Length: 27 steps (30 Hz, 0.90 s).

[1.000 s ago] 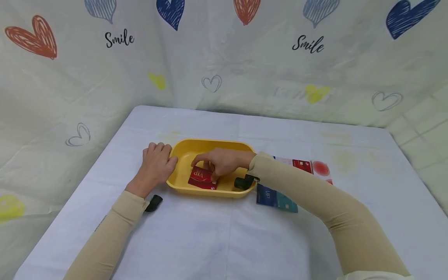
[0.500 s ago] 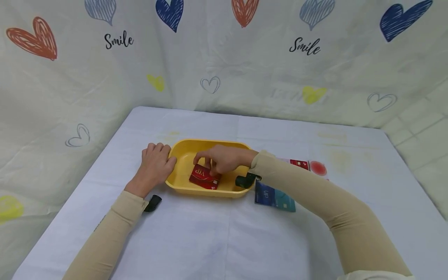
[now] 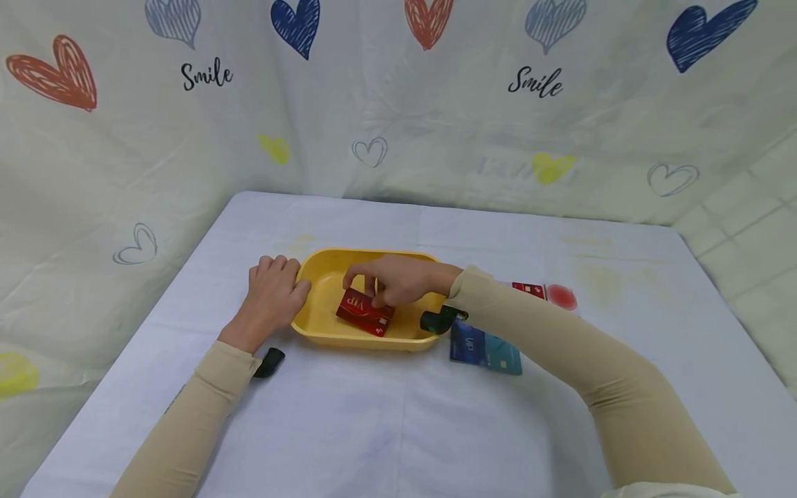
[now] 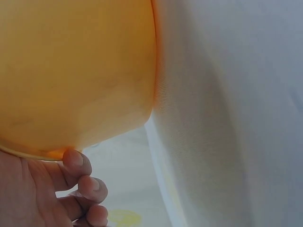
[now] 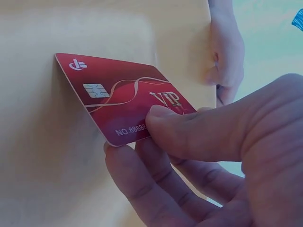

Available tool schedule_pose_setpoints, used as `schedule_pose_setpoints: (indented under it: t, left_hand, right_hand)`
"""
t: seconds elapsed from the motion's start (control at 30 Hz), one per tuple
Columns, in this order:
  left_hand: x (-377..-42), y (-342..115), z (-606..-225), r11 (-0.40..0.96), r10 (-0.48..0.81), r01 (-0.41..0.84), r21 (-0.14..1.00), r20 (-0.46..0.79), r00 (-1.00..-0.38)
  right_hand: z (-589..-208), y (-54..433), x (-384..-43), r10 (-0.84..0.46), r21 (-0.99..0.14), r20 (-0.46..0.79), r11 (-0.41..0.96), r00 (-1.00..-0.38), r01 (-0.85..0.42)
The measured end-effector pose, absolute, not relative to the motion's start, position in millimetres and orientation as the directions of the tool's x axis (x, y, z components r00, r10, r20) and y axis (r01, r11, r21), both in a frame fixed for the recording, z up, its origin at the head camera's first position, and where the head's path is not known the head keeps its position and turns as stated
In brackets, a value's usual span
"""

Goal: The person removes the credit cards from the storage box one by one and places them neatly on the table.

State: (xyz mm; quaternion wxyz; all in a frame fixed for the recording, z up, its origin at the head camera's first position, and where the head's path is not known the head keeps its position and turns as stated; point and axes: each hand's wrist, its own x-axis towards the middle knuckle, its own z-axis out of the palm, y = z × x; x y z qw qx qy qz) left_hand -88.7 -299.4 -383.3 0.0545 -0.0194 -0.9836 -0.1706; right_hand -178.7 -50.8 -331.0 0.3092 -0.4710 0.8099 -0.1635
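Observation:
My right hand (image 3: 405, 280) pinches a red VIP card (image 5: 123, 97) between thumb and fingers, inside a yellow plastic tray (image 3: 320, 301). The right wrist view shows the card tilted, with its chip and printed number facing the camera. My left hand (image 3: 268, 301) grips the tray's left end at the rim. From the left wrist view, its curled fingertips (image 4: 92, 187) show beside the rim, against the outer wall. To the right of the tray, on the table, lies a blue-green VIP card (image 3: 486, 347).
Beyond my right forearm lie a red card (image 3: 529, 289) and a piece with a red round print (image 3: 562, 297), both partly covered by the sleeve. A white cloth covers the table (image 3: 349, 422). Behind it hangs a heart-printed curtain (image 3: 398, 104).
The red card has turned slightly and risen a little in my right hand, still within the tray. My left hand keeps its hold on the rim. The head view has shifted slightly.

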Motion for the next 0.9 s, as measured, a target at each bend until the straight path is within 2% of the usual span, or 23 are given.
schedule_pose_setpoints:
  t: [0.23, 0.9]
  left_hand:
    - [-87.0, -297.7, -381.8, 0.942, 0.012, 0.047, 0.332, 0.105, -0.994]
    - [-86.0, -292.4, -377.4, 0.952, 0.024, 0.050, 0.301, 0.088, -0.996]
  right_hand:
    - [-326.0, -41.5, -179.0, -0.881, -0.602, -0.291, 0.472, -0.373, -0.644]
    - [-313.0, -8.4, -175.7, -0.853, -0.655, -0.141, 0.461, -0.503, -0.598]
